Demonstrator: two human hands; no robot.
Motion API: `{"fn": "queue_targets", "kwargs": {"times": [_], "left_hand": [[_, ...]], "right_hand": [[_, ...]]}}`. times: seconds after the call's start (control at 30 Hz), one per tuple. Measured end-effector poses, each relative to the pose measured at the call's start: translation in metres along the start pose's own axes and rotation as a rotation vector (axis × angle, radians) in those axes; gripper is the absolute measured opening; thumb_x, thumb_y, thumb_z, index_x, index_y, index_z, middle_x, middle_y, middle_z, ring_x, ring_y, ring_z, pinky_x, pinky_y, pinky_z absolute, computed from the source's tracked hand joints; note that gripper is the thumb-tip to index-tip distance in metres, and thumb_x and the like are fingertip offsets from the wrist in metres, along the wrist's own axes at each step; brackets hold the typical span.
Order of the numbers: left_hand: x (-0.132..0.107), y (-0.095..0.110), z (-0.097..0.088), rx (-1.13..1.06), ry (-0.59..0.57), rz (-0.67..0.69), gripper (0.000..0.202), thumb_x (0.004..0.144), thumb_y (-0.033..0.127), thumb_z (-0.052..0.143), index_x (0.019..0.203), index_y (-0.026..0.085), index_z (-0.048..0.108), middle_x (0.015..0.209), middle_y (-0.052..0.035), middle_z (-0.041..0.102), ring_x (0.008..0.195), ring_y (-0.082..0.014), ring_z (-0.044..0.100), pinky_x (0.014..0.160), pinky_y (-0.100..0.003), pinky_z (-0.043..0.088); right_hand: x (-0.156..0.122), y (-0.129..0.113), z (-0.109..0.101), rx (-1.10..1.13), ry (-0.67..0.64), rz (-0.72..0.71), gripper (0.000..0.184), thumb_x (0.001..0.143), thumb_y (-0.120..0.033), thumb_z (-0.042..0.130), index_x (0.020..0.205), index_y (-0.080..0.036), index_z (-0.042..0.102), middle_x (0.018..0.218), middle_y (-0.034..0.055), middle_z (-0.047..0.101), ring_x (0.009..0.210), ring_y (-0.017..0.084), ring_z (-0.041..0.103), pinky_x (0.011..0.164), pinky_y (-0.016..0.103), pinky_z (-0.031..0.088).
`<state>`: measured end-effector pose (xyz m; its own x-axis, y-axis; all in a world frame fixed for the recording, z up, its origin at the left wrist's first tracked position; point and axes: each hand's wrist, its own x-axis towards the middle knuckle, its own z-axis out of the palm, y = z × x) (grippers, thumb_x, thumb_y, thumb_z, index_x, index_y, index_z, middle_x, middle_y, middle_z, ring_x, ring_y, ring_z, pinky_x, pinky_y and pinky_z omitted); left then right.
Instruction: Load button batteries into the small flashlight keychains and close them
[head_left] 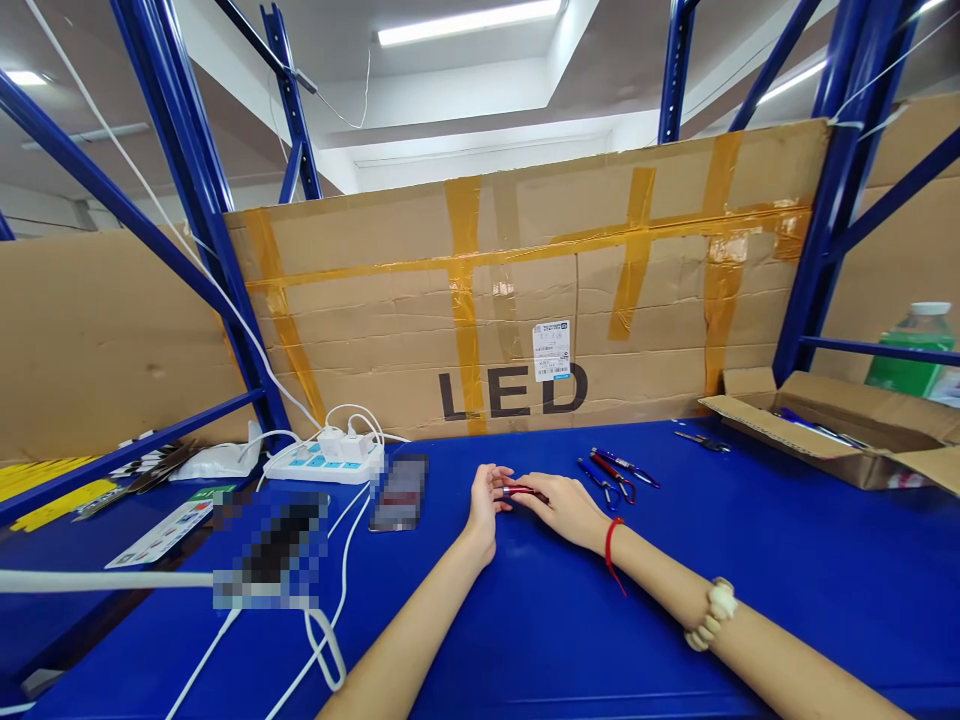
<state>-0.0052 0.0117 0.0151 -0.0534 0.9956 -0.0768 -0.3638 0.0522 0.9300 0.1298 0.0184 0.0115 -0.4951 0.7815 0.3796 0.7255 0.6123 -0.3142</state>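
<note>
Both my hands rest on the blue table (600, 620) near its middle. My right hand (564, 508) pinches a small red pen-like object (519, 491), holding it level. My left hand (486, 505) is curled around the object's left end, its fingers touching it. A red cord circles my right wrist, and a pale bead bracelet sits further up that forearm. Just right of my hands lie several more pens (616, 474) in red and blue, loose on the table.
An open cardboard box (825, 425) with pens inside sits at the right, a green bottle (911, 350) behind it. A white power strip (326, 460) with cables lies at the left. A taped cardboard wall marked LED (517, 300) backs the table, between blue rack posts.
</note>
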Motion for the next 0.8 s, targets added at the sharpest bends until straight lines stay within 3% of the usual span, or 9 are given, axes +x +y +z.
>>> {"fn": "queue_targets", "kwargs": {"times": [0.47, 0.8], "left_hand": [[-0.0016, 0.0026, 0.0, 0.002, -0.002, -0.025, 0.029, 0.068, 0.038, 0.041, 0.071, 0.013, 0.057, 0.067, -0.0033, 0.056, 0.059, -0.0119, 0.051, 0.055, -0.022, 0.034], [-0.0014, 0.0021, 0.0007, 0.002, -0.003, -0.025, 0.028, 0.066, 0.037, 0.042, 0.069, 0.013, 0.057, 0.066, -0.0029, 0.055, 0.058, -0.0117, 0.05, 0.054, -0.022, 0.033]], "right_hand": [[0.0005, 0.0022, 0.0008, 0.025, -0.009, -0.024, 0.034, 0.091, -0.041, 0.034, 0.104, -0.025, 0.06, 0.094, 0.002, 0.066, 0.086, 0.017, 0.06, 0.067, 0.025, 0.04], [-0.0008, 0.0003, -0.002, 0.01, -0.028, -0.035, 0.034, 0.09, -0.044, 0.034, 0.096, -0.025, 0.061, 0.086, 0.0007, 0.065, 0.076, 0.015, 0.059, 0.059, 0.024, 0.037]]}}
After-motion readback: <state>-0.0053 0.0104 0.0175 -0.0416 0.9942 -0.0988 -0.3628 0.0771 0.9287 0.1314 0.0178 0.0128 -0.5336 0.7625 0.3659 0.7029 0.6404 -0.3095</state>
